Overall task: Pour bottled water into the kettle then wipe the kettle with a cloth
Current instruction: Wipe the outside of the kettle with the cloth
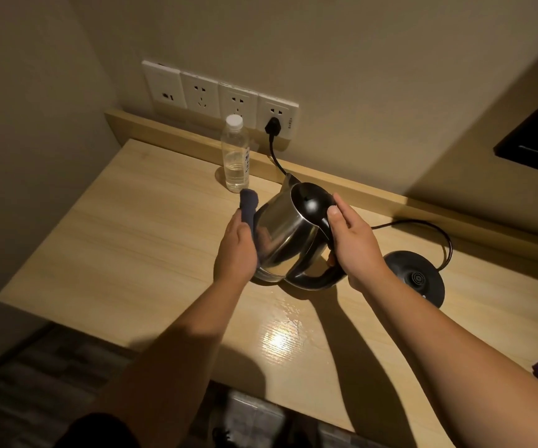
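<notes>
The water bottle (235, 153) stands behind-left of the kettle (288, 232), its label too small to read. The left hand (237, 250) presses a dark cloth (248, 205) against the kettle's left flank; the right hand (353, 240) grips its black handle on the tabletop (131, 221).

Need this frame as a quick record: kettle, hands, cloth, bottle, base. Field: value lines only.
kettle: steel, tilted on the table, off its base
left hand: presses a dark cloth against the kettle's side
right hand: grip on the black handle, thumb by the lid
bottle: upright, capped, a little water left, near the wall
base: right of the kettle, bare, cord runs to a wall socket
stage: wiping
</notes>
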`<state>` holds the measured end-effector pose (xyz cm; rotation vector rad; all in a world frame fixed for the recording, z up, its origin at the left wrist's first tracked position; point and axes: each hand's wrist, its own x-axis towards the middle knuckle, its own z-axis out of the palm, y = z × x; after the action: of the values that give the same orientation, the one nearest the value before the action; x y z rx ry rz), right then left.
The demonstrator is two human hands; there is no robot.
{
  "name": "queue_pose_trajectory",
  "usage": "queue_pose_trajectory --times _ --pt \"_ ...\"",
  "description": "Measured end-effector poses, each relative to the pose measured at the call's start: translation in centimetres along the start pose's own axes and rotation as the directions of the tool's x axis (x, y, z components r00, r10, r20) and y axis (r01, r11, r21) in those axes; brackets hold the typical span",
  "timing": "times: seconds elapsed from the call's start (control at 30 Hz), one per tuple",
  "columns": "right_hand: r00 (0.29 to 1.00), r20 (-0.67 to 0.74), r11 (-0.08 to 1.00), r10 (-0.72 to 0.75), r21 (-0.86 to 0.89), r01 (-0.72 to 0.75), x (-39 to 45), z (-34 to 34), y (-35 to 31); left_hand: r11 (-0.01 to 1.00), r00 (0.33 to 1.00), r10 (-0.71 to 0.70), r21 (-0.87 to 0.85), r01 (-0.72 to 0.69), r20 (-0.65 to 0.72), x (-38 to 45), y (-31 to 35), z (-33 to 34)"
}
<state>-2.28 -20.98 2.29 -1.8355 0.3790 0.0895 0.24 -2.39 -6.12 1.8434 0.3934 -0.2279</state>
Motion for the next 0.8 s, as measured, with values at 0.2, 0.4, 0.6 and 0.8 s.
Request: queue_pose_trajectory --times 0.2,0.4,0.6,0.8 --pt "1.0 -0.019 1.0 -0.006 0.01 0.006 -0.1 0.5 0.1 0.948 0.949 0.201 0.292 -0.126 -0.243 -7.6 -3.2 5.5" --pt "0.999 0.017 0.999 0.032 0.022 -0.033 -0.2 -0.2 0.6 0.989 0.941 0.132 0.098 -0.107 -0.313 -3.8 -1.3 3.3" --pt "0.995 0.091 0.996 -0.043 -0.077 0.05 0.1 -0.9 1.1 0.993 0.988 -0.093 0.078 0.084 0.121 0.5 3.4 -1.5" --pt "0.96 0.243 0.944 -0.14 -0.258 0.203 -0.3 -1.9 1.0 0.978 0.922 -0.205 0.091 0.185 0.33 2.2 3.2 -2.0"
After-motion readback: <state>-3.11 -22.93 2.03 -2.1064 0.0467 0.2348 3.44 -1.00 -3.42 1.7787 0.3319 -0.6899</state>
